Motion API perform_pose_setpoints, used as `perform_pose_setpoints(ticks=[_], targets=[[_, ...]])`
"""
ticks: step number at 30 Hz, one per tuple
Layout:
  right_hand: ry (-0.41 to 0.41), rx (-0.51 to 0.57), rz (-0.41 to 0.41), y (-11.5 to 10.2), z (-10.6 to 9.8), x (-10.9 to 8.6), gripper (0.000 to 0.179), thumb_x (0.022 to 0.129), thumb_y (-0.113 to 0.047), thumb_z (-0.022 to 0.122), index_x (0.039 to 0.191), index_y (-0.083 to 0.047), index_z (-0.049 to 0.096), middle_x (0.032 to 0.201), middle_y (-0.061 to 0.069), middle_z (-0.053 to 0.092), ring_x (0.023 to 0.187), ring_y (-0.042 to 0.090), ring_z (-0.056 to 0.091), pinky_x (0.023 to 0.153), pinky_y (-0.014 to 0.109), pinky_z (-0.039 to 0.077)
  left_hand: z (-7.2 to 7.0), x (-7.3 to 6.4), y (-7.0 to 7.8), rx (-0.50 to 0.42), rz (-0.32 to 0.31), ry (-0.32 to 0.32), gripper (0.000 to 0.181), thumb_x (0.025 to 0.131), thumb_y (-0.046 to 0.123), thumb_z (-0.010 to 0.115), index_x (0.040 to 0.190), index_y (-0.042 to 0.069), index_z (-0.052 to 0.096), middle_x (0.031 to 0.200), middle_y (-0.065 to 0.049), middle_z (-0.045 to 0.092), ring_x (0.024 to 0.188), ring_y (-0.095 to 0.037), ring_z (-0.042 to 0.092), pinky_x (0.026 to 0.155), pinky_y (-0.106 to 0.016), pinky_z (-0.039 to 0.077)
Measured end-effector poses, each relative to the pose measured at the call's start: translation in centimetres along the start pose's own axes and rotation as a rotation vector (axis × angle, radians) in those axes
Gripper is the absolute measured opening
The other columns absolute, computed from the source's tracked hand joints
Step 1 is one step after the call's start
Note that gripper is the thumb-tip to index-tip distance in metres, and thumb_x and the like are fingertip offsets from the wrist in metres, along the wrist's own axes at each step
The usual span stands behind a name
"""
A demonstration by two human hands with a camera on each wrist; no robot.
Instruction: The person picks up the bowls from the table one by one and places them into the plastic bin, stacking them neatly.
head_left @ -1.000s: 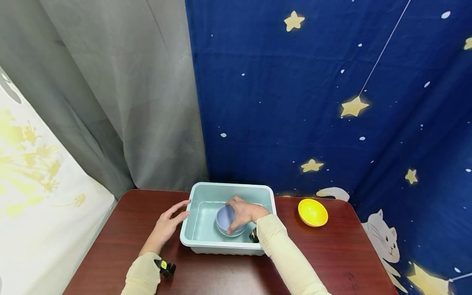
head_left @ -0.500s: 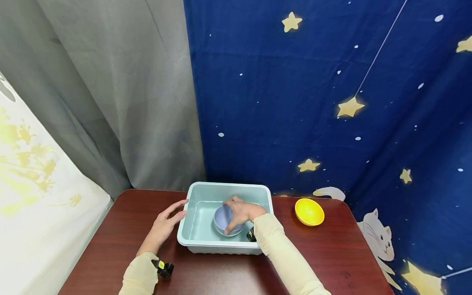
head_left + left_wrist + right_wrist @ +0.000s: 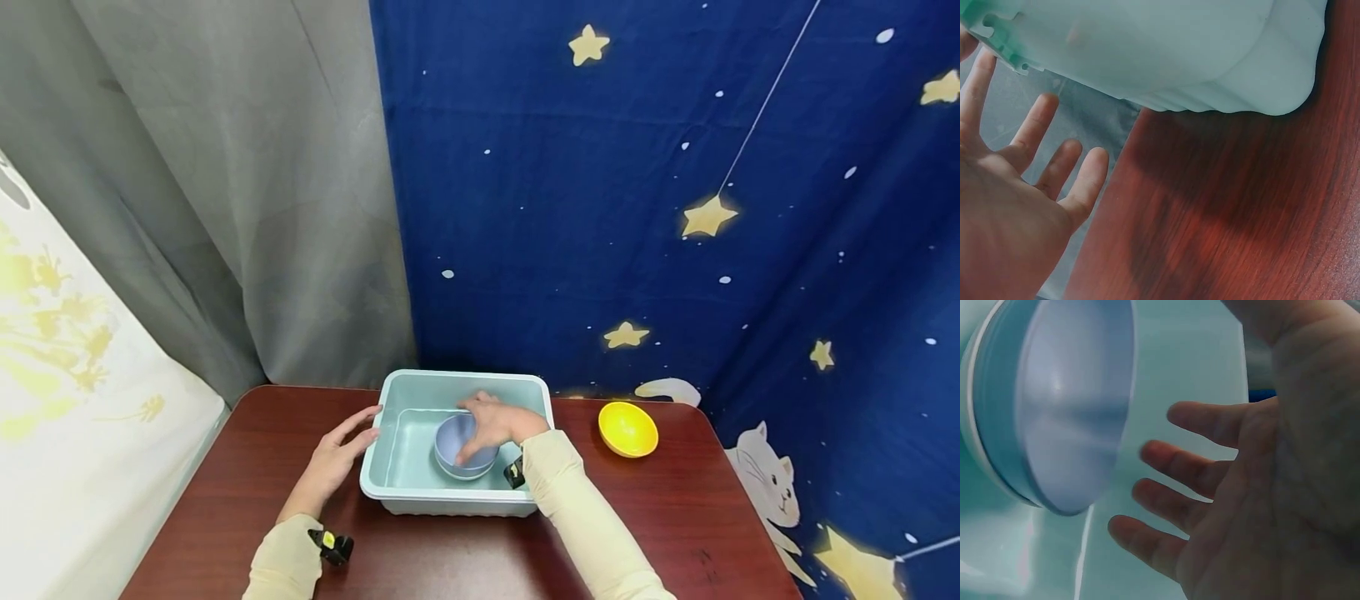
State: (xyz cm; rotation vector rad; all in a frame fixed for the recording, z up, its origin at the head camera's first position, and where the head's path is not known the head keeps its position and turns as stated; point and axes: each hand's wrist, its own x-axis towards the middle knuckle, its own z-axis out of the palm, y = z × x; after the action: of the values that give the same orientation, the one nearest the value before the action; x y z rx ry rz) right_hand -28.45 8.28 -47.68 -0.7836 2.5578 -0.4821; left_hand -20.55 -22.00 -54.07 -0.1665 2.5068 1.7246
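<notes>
A lavender bowl (image 3: 452,440) sits nested over another, paler-rimmed bowl inside a light teal basin (image 3: 408,483). My right hand (image 3: 495,423) hovers over the bowl's right side. In the right wrist view, the fingers (image 3: 1166,459) are spread and stand apart from the lavender bowl (image 3: 1079,406), holding nothing. Meanwhile my left hand (image 3: 333,458) is at the basin's left side, fingertips right at the rim. Its fingers (image 3: 1035,125) look spread and relaxed in the left wrist view, beside the basin's outer wall (image 3: 1179,50).
To the right of the basin, a yellow bowl (image 3: 628,430) stands on the dark red wooden table (image 3: 675,517). A grey curtain (image 3: 322,208) and a blue starry curtain (image 3: 525,208) hang behind the table's back edge.
My right hand has let go of the lavender bowl, its fingers drawing slightly up and to the right. The bowl stays in the basin, and the left hand keeps its place at the rim.
</notes>
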Motion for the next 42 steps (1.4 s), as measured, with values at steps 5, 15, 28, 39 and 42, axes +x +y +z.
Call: perform_pose_setpoints(ticks=[5,15,28,39,42], targets=[[-0.001,-0.006,-0.027,-0.1,-0.8,-0.8,0.091,0.071,-0.048,0.089,0.147,-0.014,0.053,0.142,0.010,0.055,0.128,0.025,0.051,0.108,0.038,0.046,0.1,0.1,-0.3,-0.002,-0.007,0.001,0.060,0.093,0.062,0.064,0.146,0.038,0.053,0.155,-0.002,0.051,0.146,-0.029,0.043,0.114,-0.053,0.039],[0.068,0.008,-0.122,-0.1,-2.8,-2.6,0.074,0.079,-0.044,0.083,0.141,-0.011,0.059,0.142,0.011,0.057,0.132,0.025,0.054,0.113,0.038,0.044,0.0,0.0,-0.5,-0.009,-0.017,0.001,0.061,0.092,0.063,0.064,0.147,0.038,0.053,0.155,-0.003,0.051,0.144,-0.027,0.045,0.114,-0.054,0.039],[0.321,0.033,-0.079,0.7,-4.8,-4.7,0.048,0.085,-0.041,0.081,0.125,-0.016,0.071,0.131,0.003,0.062,0.124,0.024,0.057,0.108,0.043,0.049,0.2,-0.4,-0.3,-0.008,-0.022,-0.001,0.059,0.096,0.059,0.061,0.150,0.038,0.049,0.155,-0.002,0.050,0.137,-0.022,0.053,0.105,-0.036,0.047],[0.580,0.118,-0.036,2.8,-5.4,-6.4,0.024,0.090,-0.038,0.077,0.108,-0.023,0.074,0.110,-0.002,0.067,0.108,0.023,0.060,0.096,0.041,0.053,0.3,-0.3,-0.1,0.001,-0.017,0.001,0.058,0.096,0.059,0.061,0.149,0.037,0.050,0.153,-0.002,0.052,0.135,-0.020,0.054,0.104,-0.033,0.048],[0.599,0.126,-0.014,3.7,-5.7,-6.9,0.028,0.091,-0.040,0.076,0.113,-0.023,0.072,0.115,0.000,0.068,0.110,0.023,0.061,0.095,0.041,0.054,0.3,-0.3,0.0,0.000,-0.020,0.003,0.058,0.097,0.059,0.061,0.149,0.037,0.050,0.153,-0.002,0.052,0.137,-0.022,0.053,0.107,-0.037,0.047]])
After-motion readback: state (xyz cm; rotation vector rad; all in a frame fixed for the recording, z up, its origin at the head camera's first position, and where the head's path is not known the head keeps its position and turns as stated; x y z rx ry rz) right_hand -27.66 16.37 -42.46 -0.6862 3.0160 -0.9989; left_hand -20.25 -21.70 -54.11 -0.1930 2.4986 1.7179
